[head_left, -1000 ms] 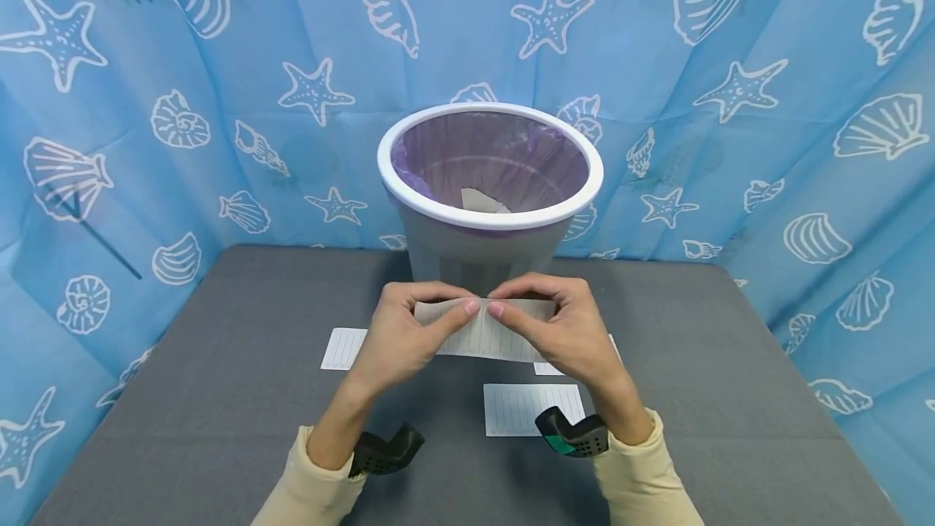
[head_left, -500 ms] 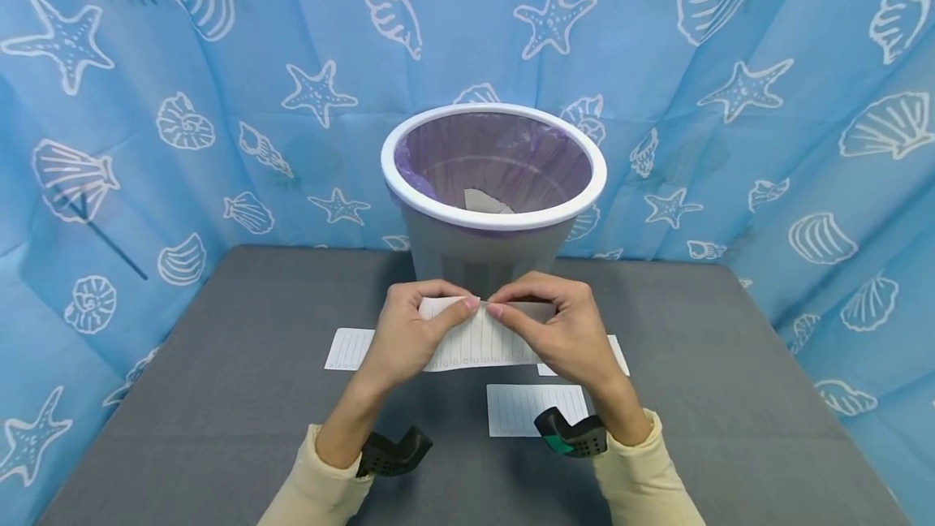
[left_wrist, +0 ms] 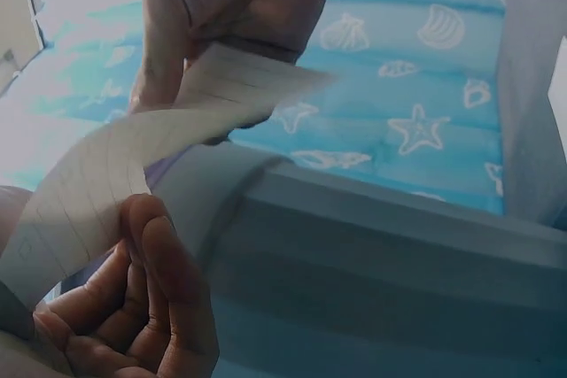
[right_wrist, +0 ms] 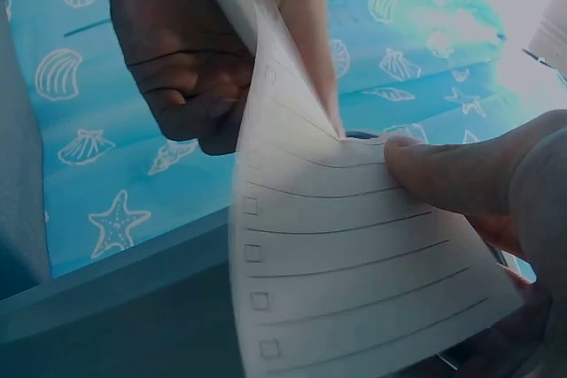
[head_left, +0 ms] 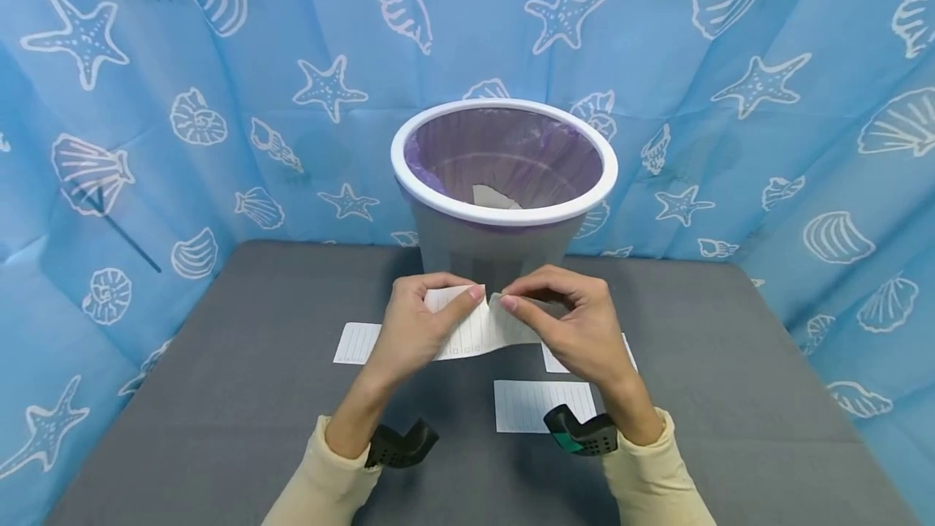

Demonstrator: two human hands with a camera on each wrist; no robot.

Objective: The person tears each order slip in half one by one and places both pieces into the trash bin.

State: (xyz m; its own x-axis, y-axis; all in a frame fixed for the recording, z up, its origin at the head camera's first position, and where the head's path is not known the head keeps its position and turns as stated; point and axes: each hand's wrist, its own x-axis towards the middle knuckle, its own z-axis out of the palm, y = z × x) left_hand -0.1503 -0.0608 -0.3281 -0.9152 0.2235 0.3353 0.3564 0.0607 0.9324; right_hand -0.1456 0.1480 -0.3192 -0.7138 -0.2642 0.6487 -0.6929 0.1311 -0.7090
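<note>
In the head view, a lined sheet of paper (head_left: 469,333) with small checkboxes along one edge is stretched between both hands in front of the bin. My left hand (head_left: 412,331) pinches it near the top middle between thumb and fingers. Close beside, my right hand (head_left: 580,327) pinches the other half. A short tear opens at the top edge between the thumbs, and the lower part still joins the halves. Both wrist views show the paper twisting, with the left-hand part (left_wrist: 75,188) curving toward the right hand (left_wrist: 239,6).
A grey bin (head_left: 504,216) with a white rim and purple liner stands behind the hands, with paper (head_left: 493,196) inside. Lined sheets lie on the grey table (head_left: 219,396): one left (head_left: 356,343), one partly under the right hand (head_left: 555,360), one in front (head_left: 532,407). A blue curtain hangs behind.
The thumbs have moved slightly apart, and a tear now shows at the paper's top edge. Its right half has turned away from the left half. The whole view has shifted slightly.
</note>
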